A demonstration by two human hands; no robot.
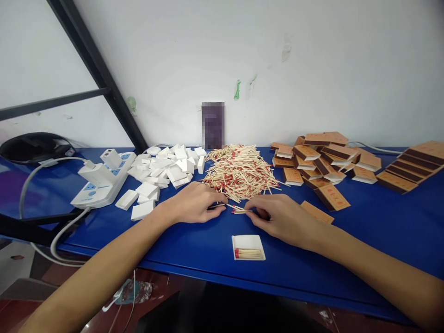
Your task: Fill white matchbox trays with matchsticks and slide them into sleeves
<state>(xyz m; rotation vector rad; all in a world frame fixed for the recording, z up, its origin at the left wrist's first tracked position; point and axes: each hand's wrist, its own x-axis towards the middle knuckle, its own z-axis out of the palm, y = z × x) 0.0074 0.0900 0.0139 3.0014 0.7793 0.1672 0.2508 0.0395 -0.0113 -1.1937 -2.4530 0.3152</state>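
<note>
My left hand is closed in a pinch at the front edge of a big heap of red-tipped matches, with a matchstick showing between thumb and fingers. Facing it, my right hand pinches a few matches by their plain ends, red heads pointing left. The fingertips of both hands are a short gap apart, just above the blue table. Nearer to me lies a small white matchbox tray, open side up, with a row of matches along its front side.
White inner trays are piled left of the heap. Orange-brown matchbox sleeves lie stacked at the right, one sleeve beside my right forearm. A power strip with plugs and cables stands left. The blue table's front edge is close.
</note>
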